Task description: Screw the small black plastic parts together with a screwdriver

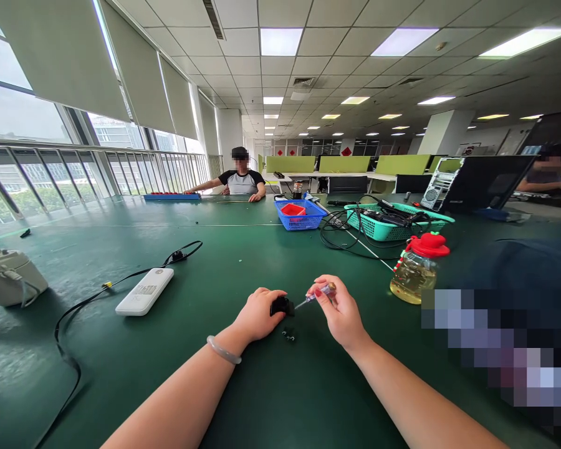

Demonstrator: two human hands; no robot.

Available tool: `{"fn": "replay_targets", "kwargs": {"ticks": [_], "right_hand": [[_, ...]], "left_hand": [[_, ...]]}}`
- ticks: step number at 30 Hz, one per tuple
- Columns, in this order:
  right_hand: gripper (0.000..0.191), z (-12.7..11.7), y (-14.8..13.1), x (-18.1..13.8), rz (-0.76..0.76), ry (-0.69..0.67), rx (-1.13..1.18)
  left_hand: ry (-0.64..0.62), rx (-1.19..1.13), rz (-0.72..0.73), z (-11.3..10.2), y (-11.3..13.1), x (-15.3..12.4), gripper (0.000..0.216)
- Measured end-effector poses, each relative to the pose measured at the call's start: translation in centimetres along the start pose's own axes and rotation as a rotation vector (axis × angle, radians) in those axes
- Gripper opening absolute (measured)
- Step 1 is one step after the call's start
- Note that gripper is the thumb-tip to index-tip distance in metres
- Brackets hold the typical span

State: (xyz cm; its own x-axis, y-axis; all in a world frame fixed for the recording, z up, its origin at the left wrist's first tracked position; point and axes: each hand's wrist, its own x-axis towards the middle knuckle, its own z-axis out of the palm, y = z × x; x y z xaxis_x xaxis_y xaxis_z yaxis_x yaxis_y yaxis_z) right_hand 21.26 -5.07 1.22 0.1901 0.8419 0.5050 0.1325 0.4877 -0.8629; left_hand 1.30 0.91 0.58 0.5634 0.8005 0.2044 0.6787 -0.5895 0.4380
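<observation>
Near the middle of the green table, my left hand [260,313] is closed around a small black block-like part [282,306], its exact kind too small to make out. My right hand [340,312] grips a screwdriver [326,289] by its clear purplish handle. The thin metal shaft points left, and its tip meets or nearly meets the right side of the black part. Just below the part, several tiny dark pieces [288,335], perhaps screws, lie on the tabletop. A pale bangle sits on my left wrist.
Left of my hands lie a white power bank [144,292], a black cable [77,305] and a pale case [10,274]. A red-lidded jar [414,274] stands to the right. Farther back are a blue basket [303,221] and a green basket [378,231] with cables. A person sits across.
</observation>
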Motion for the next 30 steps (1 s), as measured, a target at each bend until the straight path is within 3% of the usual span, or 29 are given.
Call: {"fn": "replay_targets", "kwargs": {"ticks": [16,24,30], "right_hand": [[0.023,0.2,-0.8,-0.4,-0.1,-0.217,-0.262],[0.018,0.0,-0.5,-0.1,-0.052,-0.028,-0.19],[0.021,0.0,0.4,0.4,0.045,-0.064,-0.111]], "left_hand": [[-0.01,-0.014,-0.002,0.1,-0.3,0.1,0.045],[-0.025,-0.019,-0.021,-0.1,0.2,0.1,0.04],[-0.023,-0.022,-0.021,0.0,0.1,0.0,0.04]]}}
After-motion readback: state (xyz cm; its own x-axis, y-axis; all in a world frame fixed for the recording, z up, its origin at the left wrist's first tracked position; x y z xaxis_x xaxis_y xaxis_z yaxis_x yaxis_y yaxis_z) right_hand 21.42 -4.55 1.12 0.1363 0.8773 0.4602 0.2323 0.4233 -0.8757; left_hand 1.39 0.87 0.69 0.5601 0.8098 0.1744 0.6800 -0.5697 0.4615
